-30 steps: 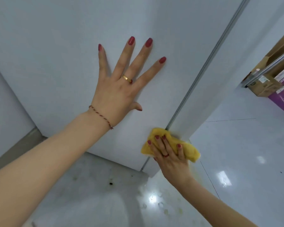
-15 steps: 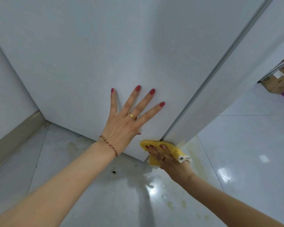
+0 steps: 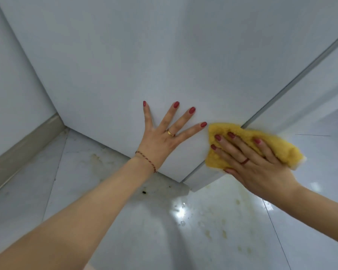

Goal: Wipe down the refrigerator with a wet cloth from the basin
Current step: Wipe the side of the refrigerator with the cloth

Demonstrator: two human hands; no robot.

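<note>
The white refrigerator [image 3: 164, 61] fills the upper part of the head view, its side panel facing me and a grey seam running down its front corner. My left hand [image 3: 164, 137] lies flat on the side panel near the bottom, fingers spread, holding nothing. My right hand [image 3: 250, 162] presses a yellow cloth [image 3: 222, 131] against the lower front corner, right over the seam. The cloth's left end almost touches my left index fingertip. No basin is in view.
Glossy white floor tiles [image 3: 222, 230] lie below, with yellowish stains and water drops near the fridge's base. A dark speck [image 3: 144, 192] sits by the bottom edge. A wall with a grey skirting board [image 3: 23, 145] runs along the left.
My right hand has slid the cloth up from the fridge's bottom edge onto the corner seam, closer to my left fingertips. The left hand stays flat on the panel. The view has shifted.
</note>
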